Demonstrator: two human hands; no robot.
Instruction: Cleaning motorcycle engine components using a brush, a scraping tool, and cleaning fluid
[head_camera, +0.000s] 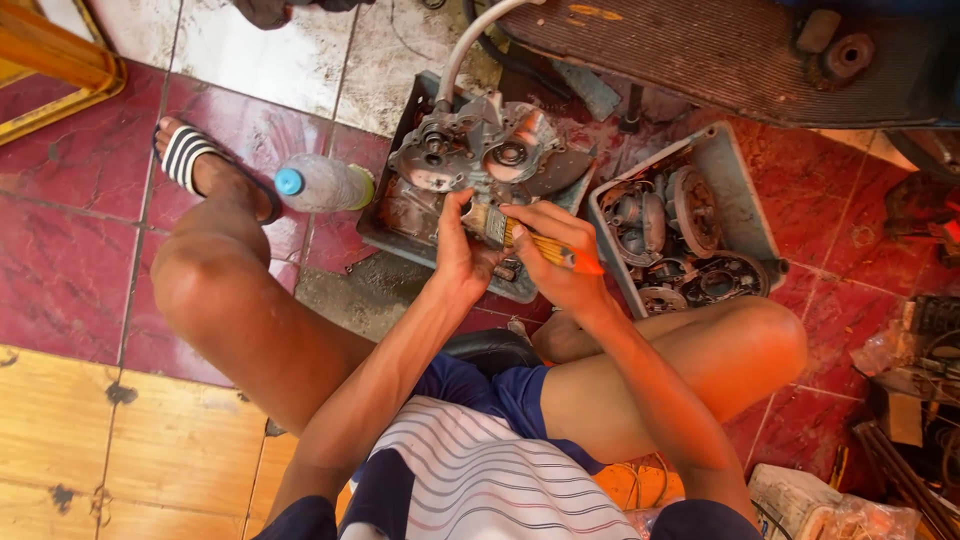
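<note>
The right hand (560, 262) grips a paintbrush (520, 238), fingers closed round its yellow handle; the left hand (458, 250) pinches the bristle end. Its long axis slants from handle at lower right to bristles at upper left, pointing at the engine case (480, 155) just beyond the fingertips. The case looks grimy, so cleaning seems mid-way; loose parts wait in the tray (735, 170) to the right

Both hands, left hand (458, 250) and right hand (555, 255), grip a paintbrush (515, 232) over an engine casing (480, 155)
</note>
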